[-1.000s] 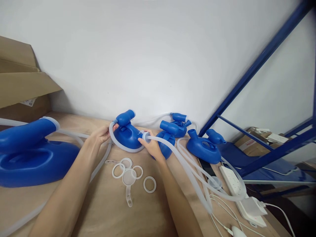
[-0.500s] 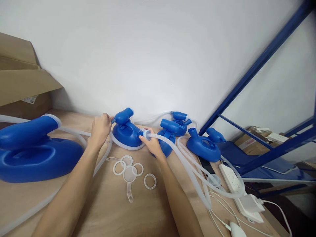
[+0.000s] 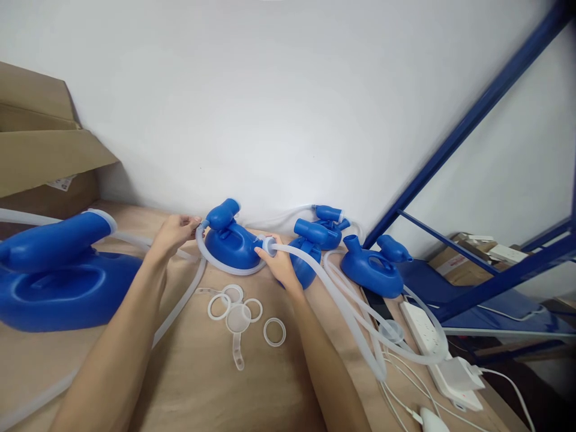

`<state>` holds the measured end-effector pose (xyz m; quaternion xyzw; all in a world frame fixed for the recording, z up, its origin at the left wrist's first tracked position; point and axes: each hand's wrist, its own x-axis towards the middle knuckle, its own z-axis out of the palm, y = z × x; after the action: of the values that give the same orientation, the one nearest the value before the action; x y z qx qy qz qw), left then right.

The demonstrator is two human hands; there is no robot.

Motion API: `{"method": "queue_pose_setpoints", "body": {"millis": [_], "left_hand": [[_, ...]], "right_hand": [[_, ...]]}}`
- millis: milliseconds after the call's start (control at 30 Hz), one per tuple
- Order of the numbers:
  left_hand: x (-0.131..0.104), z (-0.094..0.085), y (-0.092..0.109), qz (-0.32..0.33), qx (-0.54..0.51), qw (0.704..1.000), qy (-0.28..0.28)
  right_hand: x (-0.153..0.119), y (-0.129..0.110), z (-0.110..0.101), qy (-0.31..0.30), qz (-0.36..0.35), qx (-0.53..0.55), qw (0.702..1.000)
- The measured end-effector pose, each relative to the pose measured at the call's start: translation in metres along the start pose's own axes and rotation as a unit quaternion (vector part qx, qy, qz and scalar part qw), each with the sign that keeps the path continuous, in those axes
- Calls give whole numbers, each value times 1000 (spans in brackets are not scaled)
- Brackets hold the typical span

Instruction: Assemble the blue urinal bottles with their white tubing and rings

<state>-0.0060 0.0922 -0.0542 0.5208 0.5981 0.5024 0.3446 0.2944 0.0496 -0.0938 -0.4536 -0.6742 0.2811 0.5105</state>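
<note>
My left hand point(image 3: 176, 233) is closed, its bent fingertips at the end of a translucent hose point(image 3: 201, 241). That end sits on the nozzle of a blue funnel head point(image 3: 224, 214). Beneath the head stands a blue portable urinal point(image 3: 236, 247) with a handle hole. My right hand point(image 3: 279, 264) is closed around the urinal's neck at its white cap point(image 3: 269, 245), from which a second hose point(image 3: 310, 259) runs right. Below the hands lie white sealing rings point(image 3: 274, 332) and clear strap lids point(image 3: 238, 318), several pieces in all, some overlapping.
A large blue urinal point(image 3: 67, 291) stands at the near left, a cardboard box point(image 3: 54, 159) behind it. More blue urinals point(image 3: 371, 270) stand right, among looped hoses. A power strip point(image 3: 423, 330) with cables lies near the blue metal frame point(image 3: 472, 114). A white wall rises behind.
My left hand has drawn back slightly left from the nozzle, and the hose end on it now shows. My right hand stays on the capped neck. The view has shifted slightly.
</note>
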Motion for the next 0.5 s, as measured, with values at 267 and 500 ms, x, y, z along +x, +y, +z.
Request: {"method": "queue_pose_setpoints", "body": {"millis": [267,500], "left_hand": [[5,5,-9,-22,-70,997,-10],[7,4,-2,-3,11,1000,7]], "right_hand": [[-3,-3,3,19,13,-29,999],[-2,-6,0,4,10,-30,999]]}}
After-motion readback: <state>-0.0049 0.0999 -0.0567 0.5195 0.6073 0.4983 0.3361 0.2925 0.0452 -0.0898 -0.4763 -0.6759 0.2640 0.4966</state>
